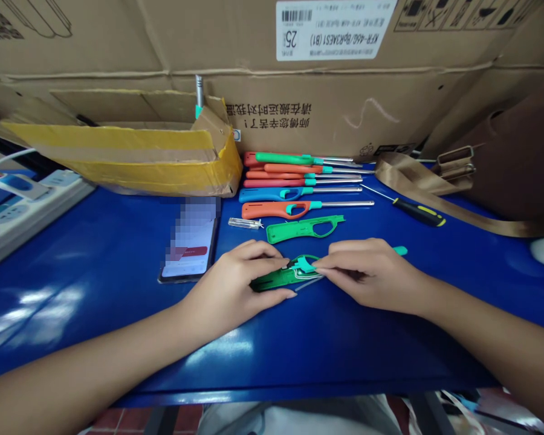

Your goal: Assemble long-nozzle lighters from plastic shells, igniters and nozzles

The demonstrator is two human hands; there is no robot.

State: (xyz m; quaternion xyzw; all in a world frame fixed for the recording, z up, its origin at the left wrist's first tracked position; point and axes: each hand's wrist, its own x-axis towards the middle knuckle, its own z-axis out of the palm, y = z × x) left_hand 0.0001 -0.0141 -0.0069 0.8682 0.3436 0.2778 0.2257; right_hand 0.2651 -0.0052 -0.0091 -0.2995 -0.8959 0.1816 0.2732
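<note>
My left hand (pixel 242 275) grips an open green lighter shell half (pixel 274 280) lying on the blue table, thumb along its near edge and fingers over the top. At the shell's right part, my right hand (pixel 374 272) pinches a teal trigger (pixel 305 264) between thumb and fingertips. A small dark part and white wires show around the trigger. Just beyond my hands lies the other green shell half (pixel 283 232), its inside facing up. A clear fuel tank (pixel 245 223) rests to its left. Past my right hand a teal tip (pixel 399 250) sticks out.
Several long-necked lighters, one an orange lighter (pixel 267 209), lie stacked behind. A phone (pixel 193 241), a taped carton (pixel 163 175) and a power strip (pixel 36 199) are on the left. On the right lie a screwdriver (pixel 419 211) and a brown strap (pixel 476 222). A big cardboard box (pixel 344 103) stands behind.
</note>
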